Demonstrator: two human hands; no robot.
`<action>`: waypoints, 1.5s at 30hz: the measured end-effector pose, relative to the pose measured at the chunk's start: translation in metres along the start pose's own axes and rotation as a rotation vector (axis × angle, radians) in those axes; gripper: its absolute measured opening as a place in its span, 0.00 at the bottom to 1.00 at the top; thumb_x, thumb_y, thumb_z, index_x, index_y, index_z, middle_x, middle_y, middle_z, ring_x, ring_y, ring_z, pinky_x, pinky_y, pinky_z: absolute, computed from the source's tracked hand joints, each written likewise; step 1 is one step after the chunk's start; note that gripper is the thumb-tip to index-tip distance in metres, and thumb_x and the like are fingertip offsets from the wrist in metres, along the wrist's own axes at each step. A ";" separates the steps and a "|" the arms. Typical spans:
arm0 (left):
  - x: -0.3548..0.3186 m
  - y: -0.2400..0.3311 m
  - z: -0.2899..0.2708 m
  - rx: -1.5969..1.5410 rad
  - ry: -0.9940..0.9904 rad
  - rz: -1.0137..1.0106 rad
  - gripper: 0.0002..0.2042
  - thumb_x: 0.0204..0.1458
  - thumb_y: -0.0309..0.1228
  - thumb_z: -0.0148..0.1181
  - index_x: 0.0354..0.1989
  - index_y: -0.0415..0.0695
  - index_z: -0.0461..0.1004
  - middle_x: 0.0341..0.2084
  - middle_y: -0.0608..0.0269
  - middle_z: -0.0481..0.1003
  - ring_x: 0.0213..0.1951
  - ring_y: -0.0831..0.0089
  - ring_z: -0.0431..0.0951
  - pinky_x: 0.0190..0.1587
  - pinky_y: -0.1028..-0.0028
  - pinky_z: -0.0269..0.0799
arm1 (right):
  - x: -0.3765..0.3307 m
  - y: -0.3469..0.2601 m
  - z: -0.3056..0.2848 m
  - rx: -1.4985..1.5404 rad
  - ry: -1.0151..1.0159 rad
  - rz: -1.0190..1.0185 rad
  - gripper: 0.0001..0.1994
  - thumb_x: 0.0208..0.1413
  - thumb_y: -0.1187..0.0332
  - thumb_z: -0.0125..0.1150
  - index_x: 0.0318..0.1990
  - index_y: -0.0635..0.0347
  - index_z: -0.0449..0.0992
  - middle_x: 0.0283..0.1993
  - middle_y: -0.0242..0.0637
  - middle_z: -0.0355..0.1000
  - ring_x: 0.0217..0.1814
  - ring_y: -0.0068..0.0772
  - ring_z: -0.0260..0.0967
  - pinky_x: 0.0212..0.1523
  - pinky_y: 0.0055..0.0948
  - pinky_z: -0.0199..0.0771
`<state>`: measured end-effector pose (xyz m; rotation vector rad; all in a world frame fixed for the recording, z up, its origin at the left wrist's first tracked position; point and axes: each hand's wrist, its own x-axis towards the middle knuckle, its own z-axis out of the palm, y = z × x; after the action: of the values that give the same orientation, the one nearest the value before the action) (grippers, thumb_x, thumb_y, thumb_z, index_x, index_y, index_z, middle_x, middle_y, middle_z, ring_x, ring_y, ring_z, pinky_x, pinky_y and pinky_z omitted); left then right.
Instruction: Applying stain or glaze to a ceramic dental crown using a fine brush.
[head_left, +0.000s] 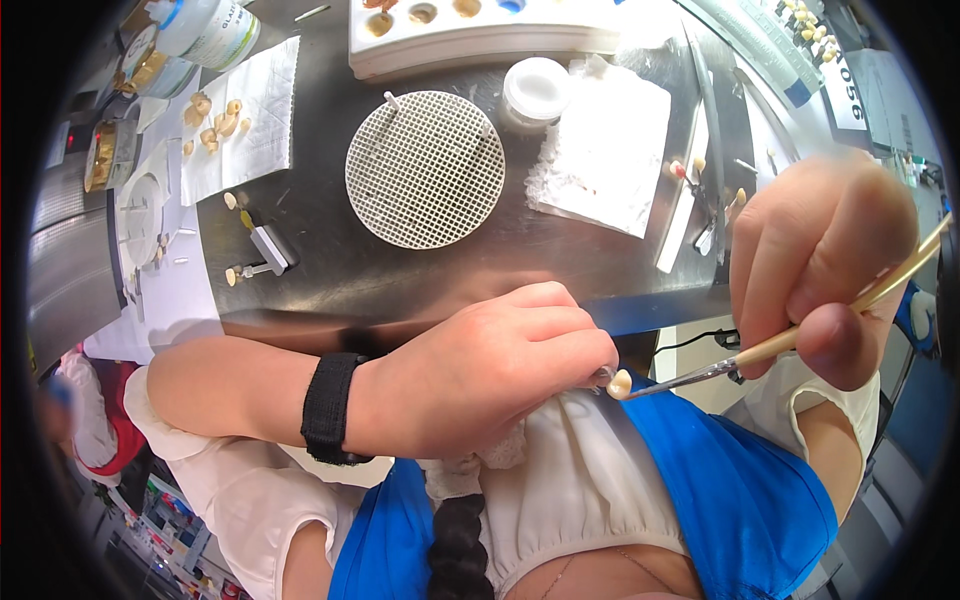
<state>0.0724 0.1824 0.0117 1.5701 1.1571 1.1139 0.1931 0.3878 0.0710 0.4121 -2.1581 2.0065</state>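
Note:
In front of my chest, my left hand (pixel 490 365) is closed, its fingertips pinching a small metal holder (pixel 602 377) that is mostly hidden. A cream tooth-shaped dental crown (pixel 620 384) sits at the holder's end. My right hand (pixel 830 260) is closed around a fine paintbrush (pixel 768 349) with a pale wooden handle and silver ferrule. The dark brush tip points left and appears to touch the crown's lower right edge. A black band (pixel 332 408) circles my left wrist.
On the metal table lie a round honeycomb tray (pixel 425 170), a white palette (pixel 480 46), a white jar (pixel 535 92) and a crumpled tissue (pixel 615 150). Several crowns rest on a white sheet (pixel 265 90) at left, near a crown clip (pixel 270 248) and bottles (pixel 212 35).

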 end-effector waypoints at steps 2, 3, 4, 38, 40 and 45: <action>0.000 0.000 0.000 0.004 -0.008 0.001 0.14 0.37 0.13 0.54 0.34 0.40 0.71 0.31 0.61 0.72 0.35 0.60 0.69 0.39 0.67 0.68 | -0.007 0.002 -0.005 0.010 -0.012 0.015 0.12 0.52 0.65 0.61 0.26 0.57 0.63 0.17 0.35 0.71 0.15 0.23 0.67 0.12 0.15 0.65; 0.000 0.000 0.000 0.008 -0.001 0.005 0.14 0.37 0.13 0.54 0.34 0.40 0.71 0.31 0.61 0.72 0.35 0.60 0.69 0.39 0.66 0.68 | -0.009 0.002 -0.004 0.008 -0.034 0.022 0.13 0.52 0.65 0.61 0.26 0.57 0.63 0.17 0.35 0.71 0.15 0.23 0.67 0.12 0.15 0.64; 0.000 0.000 0.001 0.011 0.006 0.009 0.14 0.37 0.13 0.55 0.34 0.40 0.71 0.32 0.61 0.72 0.35 0.59 0.69 0.39 0.66 0.68 | -0.009 0.001 -0.006 0.007 -0.055 0.028 0.13 0.52 0.65 0.61 0.26 0.57 0.63 0.17 0.34 0.71 0.15 0.23 0.67 0.12 0.15 0.64; -0.001 -0.001 0.000 0.018 -0.012 0.001 0.15 0.37 0.13 0.54 0.36 0.39 0.72 0.32 0.60 0.72 0.35 0.58 0.69 0.39 0.66 0.69 | -0.004 -0.001 -0.004 -0.160 -0.030 -0.074 0.14 0.53 0.63 0.60 0.25 0.56 0.61 0.16 0.32 0.70 0.12 0.19 0.63 0.10 0.15 0.56; 0.000 -0.001 -0.001 -0.002 -0.025 0.003 0.14 0.38 0.13 0.54 0.35 0.39 0.72 0.32 0.60 0.72 0.36 0.58 0.69 0.39 0.66 0.69 | -0.005 -0.002 -0.008 -0.141 -0.046 -0.089 0.14 0.53 0.64 0.60 0.25 0.56 0.61 0.16 0.32 0.70 0.12 0.20 0.63 0.10 0.15 0.56; 0.000 0.002 -0.002 -0.042 -0.028 -0.020 0.12 0.41 0.13 0.52 0.35 0.40 0.72 0.32 0.61 0.72 0.36 0.60 0.69 0.39 0.67 0.68 | 0.002 -0.005 -0.007 -0.109 -0.073 -0.033 0.11 0.51 0.67 0.59 0.26 0.57 0.63 0.17 0.31 0.69 0.14 0.19 0.62 0.11 0.15 0.54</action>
<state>0.0705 0.1826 0.0146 1.5342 1.1218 1.0933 0.1924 0.3948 0.0770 0.5086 -2.2753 1.8747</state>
